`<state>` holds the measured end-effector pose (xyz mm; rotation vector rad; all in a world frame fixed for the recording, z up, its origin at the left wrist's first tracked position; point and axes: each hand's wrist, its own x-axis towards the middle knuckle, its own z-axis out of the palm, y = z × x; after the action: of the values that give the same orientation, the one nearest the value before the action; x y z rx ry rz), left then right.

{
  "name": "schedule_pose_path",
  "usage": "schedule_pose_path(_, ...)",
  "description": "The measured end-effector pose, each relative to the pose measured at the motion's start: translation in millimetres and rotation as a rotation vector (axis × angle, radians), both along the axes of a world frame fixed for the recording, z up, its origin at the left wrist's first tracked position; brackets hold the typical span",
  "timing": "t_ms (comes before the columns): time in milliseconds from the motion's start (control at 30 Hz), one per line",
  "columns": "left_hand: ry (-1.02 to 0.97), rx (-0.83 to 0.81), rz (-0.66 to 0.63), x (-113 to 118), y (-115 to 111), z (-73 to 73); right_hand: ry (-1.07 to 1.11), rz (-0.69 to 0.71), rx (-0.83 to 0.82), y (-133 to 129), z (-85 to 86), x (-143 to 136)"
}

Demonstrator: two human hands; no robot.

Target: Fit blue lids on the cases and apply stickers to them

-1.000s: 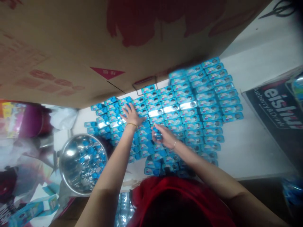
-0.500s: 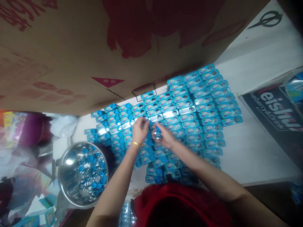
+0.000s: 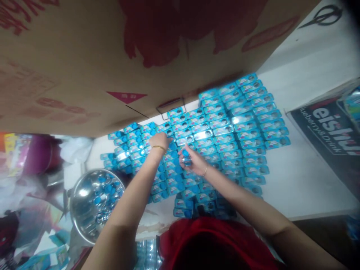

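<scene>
We've got the right hand (image 3: 194,162) closed around blue-and-silver pieces (image 3: 186,160), thumb side up, over the middle of the blue packs (image 3: 225,147); fingers and palm cover part of them, so we can't get a count. The left hand (image 3: 159,140) is curled, back toward us, over the packs up and to the left of the right hand. Its fingertips are mostly hidden and smeared, so we can't tell whether it grips anything or just touches a pack. The packs lie in tight slanted rows on the white table (image 3: 284,180); the left group shows blue discs at the pack ends, the right group dark round spots. Print on them is too soft to read, glare whites out a few tops, and both arms cover others. More loose pieces (image 3: 108,188) sit in the steel bowl (image 3: 81,215) at the left; our left forearm cuts off its right side. The big carton (image 3: 84,33) fills the top and runs out of view, its red print only partly visible. Dark box (image 3: 320,127) at the right is cropped, lettering incomplete. Scissors (image 3: 327,17) lie top right, blurred. Far left is a jumble: a purple item (image 3: 41,153) and white plastic (image 3: 77,150), details unclear.
</scene>
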<state>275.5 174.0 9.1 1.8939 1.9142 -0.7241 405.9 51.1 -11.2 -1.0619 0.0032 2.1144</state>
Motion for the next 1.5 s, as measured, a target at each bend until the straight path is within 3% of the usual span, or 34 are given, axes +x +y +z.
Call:
schedule_pose_path(67,-0.164,0.094,-0.042,-2.3,-12.0,4.3,0.022,-0.014,-0.002,0.0,-0.2,1.1)
schedule_pose_path(200,-0.815,0.126,-0.165,-3.1,-47.6,13.3,0.005,-0.033,0.015,0.3,0.8,0.3)
schedule_pose_path(300,-0.990,0.133,-0.139,0.3,-64.2,13.7,-0.008,-0.028,0.050,3.1,2.6,-4.7)
schedule_pose_path(400,-0.922,0.279,0.028,-1.3,-53.4,5.4,-0.008,-0.017,0.055,7.8,4.3,-6.9)
schedule_pose_path(533,-0.586,0.362,0.178,-9.6,-8.5,-7.2,-0.004,-0.001,0.072,12.0,4.3,0.4)
schedule_pose_path(633,-0.317,0.211,0.142,-9.4,20.5,-9.6,0.026,0.022,0.089,12.3,2.8,6.9)
schedule_pose_path(767,-0.089,-0.011,0.062,-3.4,39.1,-8.4,0.083,0.052,0.102,13.1,0.0,8.3)
schedule_pose_path(933,0.031,-0.017,0.036,-1.7,44.8,-7.4,0.143,0.113,0.136,17.9,5.0,6.0)
schedule_pose_path(1033,-0.075,0.097,-0.010,-2.3,33.3,1.5,0.171,0.127,0.155,19.5,10.3,9.1)
schedule_pose_path(1100,-0.365,0.137,-0.057,-1.9,15.6,10.0,0.181,0.121,0.157,19.1,11.2,11.1)
schedule_pose_path(1200,-0.898,-0.015,-0.142,0.4,-18.6,18.5,0.171,0.145,0.123,18.8,8.8,9.5)
schedule_pose_path(1267,-1.069,-0.110,-0.115,1.6,-35.3,17.6,0.154,0.141,0.096,19.9,7.2,5.7)
schedule_pose_path(1367,-1.078,-0.047,0.087,-1.6,-34.5,7.2,0.128,0.084,0.059,23.0,6.9,1.0)
schedule_pose_path(1433,-0.946,0.102,0.193,-7.0,-16.4,-1.6,0.098,0.015,0.041,24.3,7.2,1.0)
schedule_pose_path(1500,-0.720,0.269,0.211,-11.3,8.2,-8.5,0.071,-0.067,0.042,24.3,7.0,3.4)
